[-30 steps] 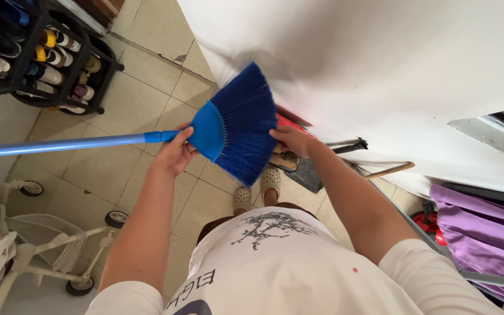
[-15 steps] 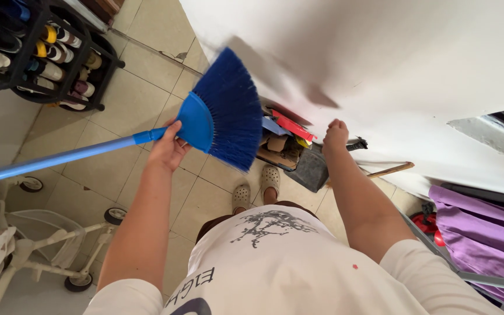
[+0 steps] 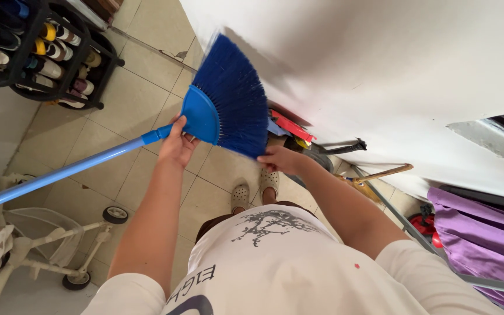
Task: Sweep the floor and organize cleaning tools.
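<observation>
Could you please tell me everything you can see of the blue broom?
The blue broom has a fan of fine blue bristles in a lighter blue, plastic-looking half-round cap, joined to a long light blue pole running down to the left edge. It is held raised, bristles up against the white wall. The left hand grips the neck beneath the cap; the right hand touches the lower bristle edge.

broom handle – far end cut off at left edge | right hand – fingertips hidden behind bristles
</observation>
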